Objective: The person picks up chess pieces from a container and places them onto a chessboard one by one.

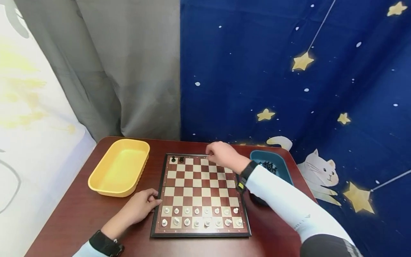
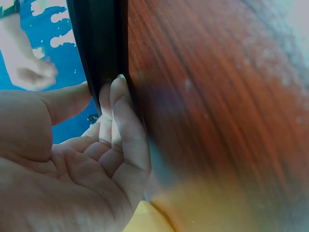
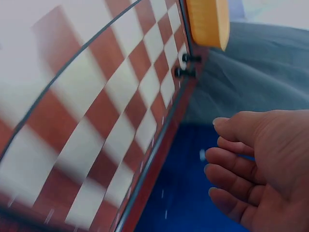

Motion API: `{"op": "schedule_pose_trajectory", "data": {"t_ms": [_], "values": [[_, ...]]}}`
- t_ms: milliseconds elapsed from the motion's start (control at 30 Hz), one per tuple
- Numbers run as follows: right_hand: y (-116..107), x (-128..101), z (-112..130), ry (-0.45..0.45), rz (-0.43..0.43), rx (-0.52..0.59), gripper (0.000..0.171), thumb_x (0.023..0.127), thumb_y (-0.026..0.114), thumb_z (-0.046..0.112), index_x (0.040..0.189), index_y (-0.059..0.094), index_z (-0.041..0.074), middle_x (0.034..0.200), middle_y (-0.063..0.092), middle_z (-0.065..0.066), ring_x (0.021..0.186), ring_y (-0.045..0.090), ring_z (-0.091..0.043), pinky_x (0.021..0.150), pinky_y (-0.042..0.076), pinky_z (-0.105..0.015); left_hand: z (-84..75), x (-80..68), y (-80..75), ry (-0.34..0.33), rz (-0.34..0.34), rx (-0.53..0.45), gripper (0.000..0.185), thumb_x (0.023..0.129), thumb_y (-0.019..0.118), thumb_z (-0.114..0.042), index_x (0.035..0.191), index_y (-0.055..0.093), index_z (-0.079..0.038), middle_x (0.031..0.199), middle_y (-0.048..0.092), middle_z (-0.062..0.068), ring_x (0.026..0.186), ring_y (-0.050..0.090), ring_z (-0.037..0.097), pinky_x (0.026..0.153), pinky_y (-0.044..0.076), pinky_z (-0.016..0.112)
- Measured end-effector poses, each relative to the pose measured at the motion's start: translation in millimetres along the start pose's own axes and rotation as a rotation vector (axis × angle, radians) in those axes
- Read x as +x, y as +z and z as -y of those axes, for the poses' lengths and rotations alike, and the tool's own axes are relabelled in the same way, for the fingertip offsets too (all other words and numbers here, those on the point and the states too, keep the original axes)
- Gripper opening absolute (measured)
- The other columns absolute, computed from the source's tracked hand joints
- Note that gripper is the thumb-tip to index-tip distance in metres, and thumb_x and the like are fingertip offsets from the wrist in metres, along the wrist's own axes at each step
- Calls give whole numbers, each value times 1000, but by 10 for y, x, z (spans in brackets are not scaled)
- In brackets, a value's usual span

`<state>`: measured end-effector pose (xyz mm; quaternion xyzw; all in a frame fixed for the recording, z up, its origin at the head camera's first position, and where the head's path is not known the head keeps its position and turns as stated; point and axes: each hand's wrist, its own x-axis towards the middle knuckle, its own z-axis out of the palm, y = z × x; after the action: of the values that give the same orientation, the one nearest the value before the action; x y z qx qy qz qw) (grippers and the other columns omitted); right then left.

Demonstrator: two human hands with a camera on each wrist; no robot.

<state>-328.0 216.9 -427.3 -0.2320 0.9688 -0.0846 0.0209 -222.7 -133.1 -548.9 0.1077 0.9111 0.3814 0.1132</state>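
A chessboard (image 1: 192, 182) with red-brown and cream squares lies on the table. My left hand (image 1: 141, 207) grips its left edge, the thumb on top and the fingers against the dark side of the frame (image 2: 99, 43). Over the far edge hovers my right hand (image 1: 224, 155); in the right wrist view its fingers (image 3: 231, 162) are loosely bent with nothing between them. Two black chess pieces (image 1: 181, 159) stand in the far left corner squares. White chess pieces (image 1: 187, 222) fill the two rows closest to me.
Right of the board, partly behind my right forearm, is a teal bin (image 1: 285, 169) with black chess pieces (image 1: 269, 166) heaped in it. A yellow tray (image 1: 141, 151) sits at the left on the dark red table (image 1: 74, 214). Curtains (image 1: 151, 71) hang behind the table.
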Motion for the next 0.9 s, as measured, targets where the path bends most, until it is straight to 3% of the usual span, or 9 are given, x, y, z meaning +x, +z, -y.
{"op": "schedule_pose_trajectory", "data": {"t_ms": [200,433,700,900], "values": [[-229,-552,-407,64,-72,32,15,104,80,19,114,79,8,103,76,-3,90,70,-19,82,59,-41,71,-94,-101,-12,-16,22,27,105,78,-21,123,72,-1,82,64,-4,69,62,12,73,50,35],[-323,-1132,-919,202,-157,87,15,103,82,17,112,79,5,97,76,-2,87,71,-18,76,59,-41,87,-138,-114,-15,-21,23,26,105,77,-18,123,71,0,80,64,-4,68,62,12,72,50,35],[-313,-1521,-1242,269,-207,133,7,103,80,14,106,79,7,92,75,0,84,70,-17,78,58,-44,65,-139,-66,-24,-15,25,25,105,77,-17,123,71,0,81,64,-4,69,62,12,74,51,37],[-295,-1798,-1385,331,-229,151,5,102,78,12,104,79,8,89,74,1,79,67,-15,75,55,-41,-24,-45,-1,40,-11,47,25,106,78,-20,121,72,-2,81,64,-5,71,60,12,77,51,38]]}}
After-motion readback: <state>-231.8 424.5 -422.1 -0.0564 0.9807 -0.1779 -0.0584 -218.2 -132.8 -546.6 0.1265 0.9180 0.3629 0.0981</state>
